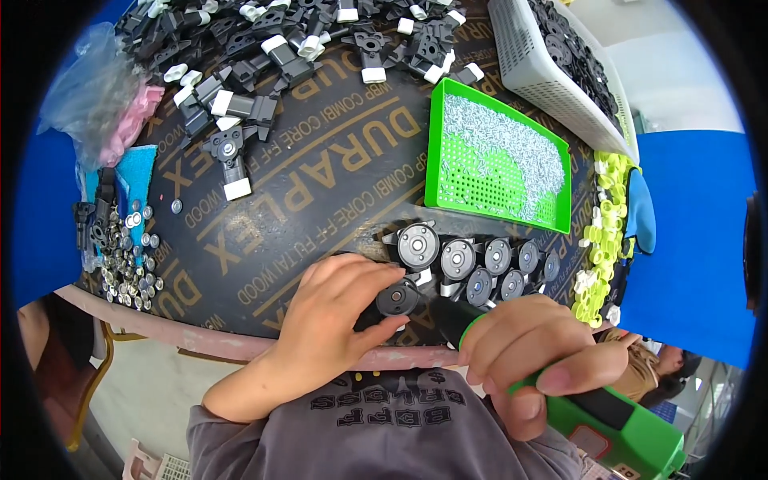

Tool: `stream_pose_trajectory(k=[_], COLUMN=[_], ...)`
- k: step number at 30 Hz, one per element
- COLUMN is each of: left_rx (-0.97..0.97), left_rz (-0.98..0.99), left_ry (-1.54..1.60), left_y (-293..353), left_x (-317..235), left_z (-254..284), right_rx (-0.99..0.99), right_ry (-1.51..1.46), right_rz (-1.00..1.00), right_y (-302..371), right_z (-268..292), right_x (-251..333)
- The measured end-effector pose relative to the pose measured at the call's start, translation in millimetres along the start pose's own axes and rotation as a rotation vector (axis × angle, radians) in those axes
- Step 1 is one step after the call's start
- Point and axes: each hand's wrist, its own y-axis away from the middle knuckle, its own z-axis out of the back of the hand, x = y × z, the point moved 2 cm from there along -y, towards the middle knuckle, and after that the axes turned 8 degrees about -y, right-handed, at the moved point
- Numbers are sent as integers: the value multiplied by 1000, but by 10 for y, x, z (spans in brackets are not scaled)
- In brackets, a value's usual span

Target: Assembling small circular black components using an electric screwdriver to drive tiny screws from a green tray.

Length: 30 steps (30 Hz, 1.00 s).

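Note:
My left hand grips a black round plastic part near the table's front edge, thumb and fingers on either side of it. In my right hand is a green and black electric screwdriver. Its dark nose points left at the gripped part; whether the tip touches it I cannot tell. Just beyond stand several similar black parts with metal discs, set close together in two rows. A green perforated tray behind them holds many small silvery screws.
Black assemblies with white ends are heaped at the far left. Metal caps lie scattered at the left, below a clear plastic bag. A white basket of black parts stands far right, near yellow-green clips. Another person sits at right.

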Motion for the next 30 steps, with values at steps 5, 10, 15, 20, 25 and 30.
stream_pose_trajectory(k=[5,10,15,20,25,30], left_rx=[2,-1,13,4,38,23], left_rz=[-9,-6,-6,-35,-6,-13], left_ry=[-18,21,72,-1,-34,-21], left_y=[-12,-15,-5,1,-4,-5], left_x=[-15,-34,-13,-70,-67,-52], left_z=[0,-12,-53,-82,-117,-121], right_rx=[205,187,123,-386,-481,-404], right_ry=[72,95,85,177,148,167], right_rz=[-116,-150,-178,40,61,100], right_y=[-77,-121,-114,-213,-260,-226], right_z=[48,22,92,432,960,902], right_x=[-22,-17,-9,151,-277,-425])
